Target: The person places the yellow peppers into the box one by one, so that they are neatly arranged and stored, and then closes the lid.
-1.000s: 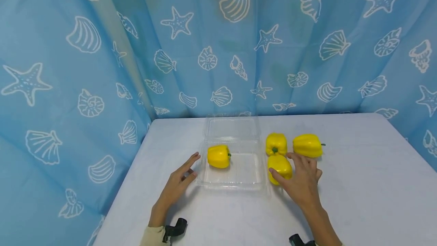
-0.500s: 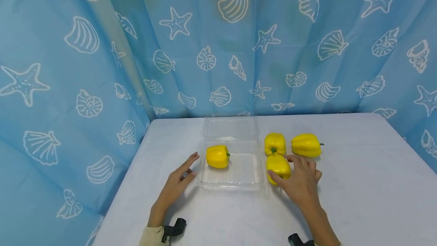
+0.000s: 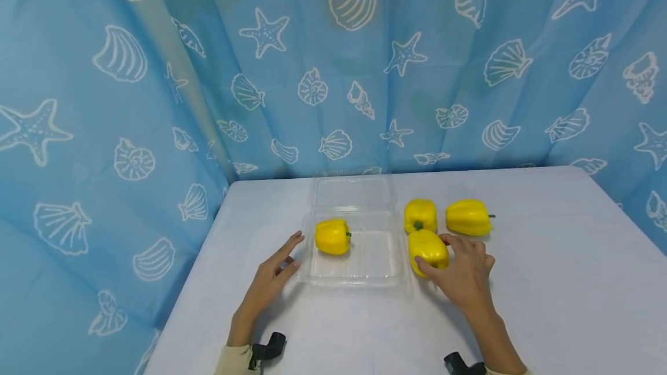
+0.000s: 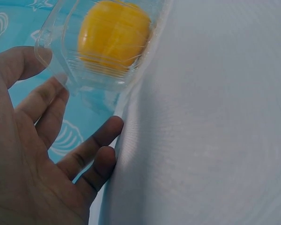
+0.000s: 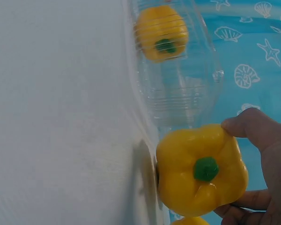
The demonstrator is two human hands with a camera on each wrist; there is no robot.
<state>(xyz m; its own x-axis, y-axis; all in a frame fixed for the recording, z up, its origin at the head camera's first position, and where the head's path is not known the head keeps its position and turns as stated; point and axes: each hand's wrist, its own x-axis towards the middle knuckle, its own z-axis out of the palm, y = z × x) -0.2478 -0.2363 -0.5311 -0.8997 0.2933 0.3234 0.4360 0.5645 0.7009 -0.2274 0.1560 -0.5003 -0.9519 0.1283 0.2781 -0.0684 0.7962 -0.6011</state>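
Observation:
My right hand pinches a yellow bell pepper between thumb and fingers, just right of a clear plastic clamshell box. In the right wrist view this pepper turns its green stem to the camera, and a shadow lies beside it on the cloth. Another yellow bell pepper lies inside the box, on its left side. At the box's left edge, my left hand has loosely spread fingers. The left wrist view shows its thumb against the clear rim.
Two more yellow bell peppers stand behind the right hand: one directly behind the held pepper, the other further right. The box's lid is folded back. A white cloth covers the table, with a blue shell-patterned curtain behind.
The right hand and the pepper it grips have shifted slightly to the right and up in the head view. The left hand stays at the box's edge.

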